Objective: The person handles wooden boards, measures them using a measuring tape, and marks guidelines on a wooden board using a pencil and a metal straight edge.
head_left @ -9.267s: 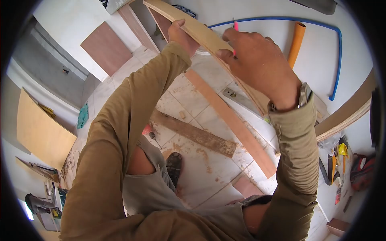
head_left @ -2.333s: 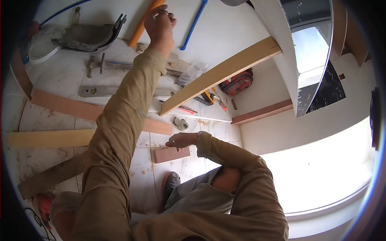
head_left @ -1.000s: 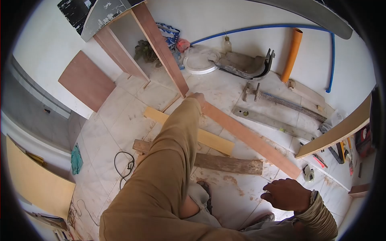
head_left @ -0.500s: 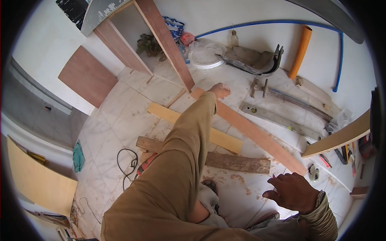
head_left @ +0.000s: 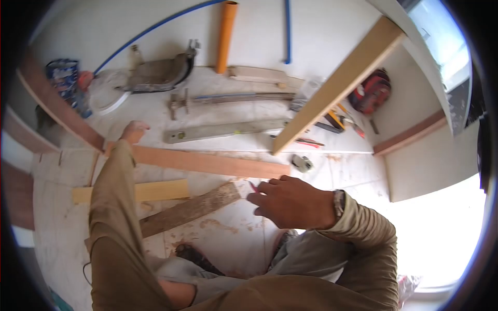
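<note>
A long reddish wooden plank lies across the floor in front of me. At its left end, close to a brown upright board, is my left hand, fingers curled over the plank's far edge. The sleeve hides part of that end. My right hand is closed on a thin red pencil, its tip pointing toward the plank's right end just ahead. A tape measure rests beside that end. Nearer to me lie a pale yellow board and a rough, stained wood piece.
Beyond the plank are a spirit level, a metal clamp and an orange pipe. A pale upright board rises at right, near hand tools and a red bag. The brown upright stands left.
My view has swung to the right, so the plank now runs nearly level across it. My right hand has moved to the plank's right end; my left hand stays at the left end.
</note>
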Demonstrator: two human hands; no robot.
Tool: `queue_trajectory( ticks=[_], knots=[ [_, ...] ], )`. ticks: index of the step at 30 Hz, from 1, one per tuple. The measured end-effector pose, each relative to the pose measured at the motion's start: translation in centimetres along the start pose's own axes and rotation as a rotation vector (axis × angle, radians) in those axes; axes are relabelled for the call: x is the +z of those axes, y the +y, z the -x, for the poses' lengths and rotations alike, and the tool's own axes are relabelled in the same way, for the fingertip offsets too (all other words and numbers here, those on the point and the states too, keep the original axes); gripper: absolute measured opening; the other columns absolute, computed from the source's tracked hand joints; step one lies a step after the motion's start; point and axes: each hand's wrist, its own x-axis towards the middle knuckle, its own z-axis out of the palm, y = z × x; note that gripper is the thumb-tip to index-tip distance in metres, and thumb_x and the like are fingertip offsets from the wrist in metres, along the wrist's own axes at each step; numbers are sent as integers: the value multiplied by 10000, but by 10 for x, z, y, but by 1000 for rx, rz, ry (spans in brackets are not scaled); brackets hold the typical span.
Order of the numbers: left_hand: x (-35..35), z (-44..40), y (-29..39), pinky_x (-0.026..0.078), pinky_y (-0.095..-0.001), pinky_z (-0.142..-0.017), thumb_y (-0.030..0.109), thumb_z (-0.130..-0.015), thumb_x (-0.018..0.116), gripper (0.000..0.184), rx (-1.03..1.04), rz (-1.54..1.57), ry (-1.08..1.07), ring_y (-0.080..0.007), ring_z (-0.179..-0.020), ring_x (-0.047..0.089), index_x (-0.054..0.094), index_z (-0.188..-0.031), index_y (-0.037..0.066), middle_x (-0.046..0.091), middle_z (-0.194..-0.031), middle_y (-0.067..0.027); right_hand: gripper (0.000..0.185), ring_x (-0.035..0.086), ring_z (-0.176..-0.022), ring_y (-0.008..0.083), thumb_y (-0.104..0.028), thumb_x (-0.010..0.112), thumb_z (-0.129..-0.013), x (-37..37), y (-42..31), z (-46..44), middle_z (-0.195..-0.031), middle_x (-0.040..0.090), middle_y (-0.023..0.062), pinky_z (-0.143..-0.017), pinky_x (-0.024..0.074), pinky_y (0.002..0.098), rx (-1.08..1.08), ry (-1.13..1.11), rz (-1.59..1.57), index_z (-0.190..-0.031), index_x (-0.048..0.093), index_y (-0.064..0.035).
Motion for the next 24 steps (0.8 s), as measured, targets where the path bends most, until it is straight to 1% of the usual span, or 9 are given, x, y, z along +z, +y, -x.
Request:
queue_trajectory(
  ticks=[2, 9, 15, 17, 18, 19, 21, 23, 24],
  knots=[
    [6, -2, 13, 383, -318, -412, 61, -811, 495, 334, -39, -16, 15, -126, -442, 465, 724, -1052, 34, 525, -590, -18, 242, 657, -887, 276, -284, 648, -918, -4, -3, 6, -897, 664, 103, -727, 506, 421, 65, -61, 45, -970, 622, -50],
    [25, -8, 58, 437, -315, -493, 62, -798, 510, 413, -84, 2, 65, -146, -542, 552, 688, -1170, 32, 612, -714, -68, 303, 650, -910, 290, -329, 650, -929, -5, -13, 18, -935, 667, 114, -797, 515, 421, 101, -215, -73, -979, 636, -30],
    [27, -27, 72, 477, -320, -585, 40, -784, 511, 540, -101, -62, 29, -176, -608, 585, 621, -1311, 59, 651, -815, -86, 217, 655, -885, 295, -246, 636, -928, -22, -11, 38, -890, 661, 122, -786, 516, 436, 76, -185, -79, -965, 639, -33],
    [24, -37, 52, 488, -328, -607, 44, -794, 536, 587, 4, 79, 64, -168, -594, 561, 566, -1380, 65, 668, -869, -88, 177, 664, -852, 306, -187, 627, -917, -62, -6, 52, -842, 665, 126, -764, 518, 449, 281, -385, -201, -952, 645, -15],
    [26, -20, 67, 483, -318, -585, 54, -800, 556, 595, -78, 118, 53, -154, -583, 541, 546, -1395, 58, 668, -879, -86, 193, 664, -736, 374, -196, 593, -922, -75, 1, 76, -712, 653, 150, -675, 539, 411, 310, -87, -181, -903, 655, -14],
    [30, -11, 93, 478, -308, -563, 64, -806, 576, 606, -136, 173, 64, -140, -572, 521, 525, -1410, 52, 669, -889, -83, 238, 690, -705, 303, -219, 552, -976, -87, 15, 103, -723, 679, 135, -628, 543, 348, 318, 114, -409, -972, 679, -17],
    [21, -18, 79, 454, -290, -512, 74, -821, 592, 573, -107, 82, 42, -120, -551, 501, 539, -1390, 37, 656, -869, -77, 275, 684, -673, 187, -236, 520, -1017, -96, 46, 160, -757, 702, 123, -604, 537, 285, 609, 388, -833, -1046, 687, -19],
    [16, -11, 72, 417, -267, -457, 107, -849, 624, 499, -106, -28, 47, -100, -527, 486, 575, -1337, 17, 635, -827, -65, 296, 650, -694, 94, -263, 525, -1031, -53, 99, 193, -799, 711, 109, -597, 525, 239, 747, 760, -863, -1073, 683, -16],
    [14, -7, 75, 393, -254, -427, 135, -869, 647, 447, -116, -95, 63, -91, -514, 482, 604, -1294, 5, 621, -796, -56, 281, 642, -684, 94, -262, 563, -1010, -20, 129, 203, -817, 711, 102, -590, 524, 242, 859, 835, -818, -1077, 683, -18]
  ],
)
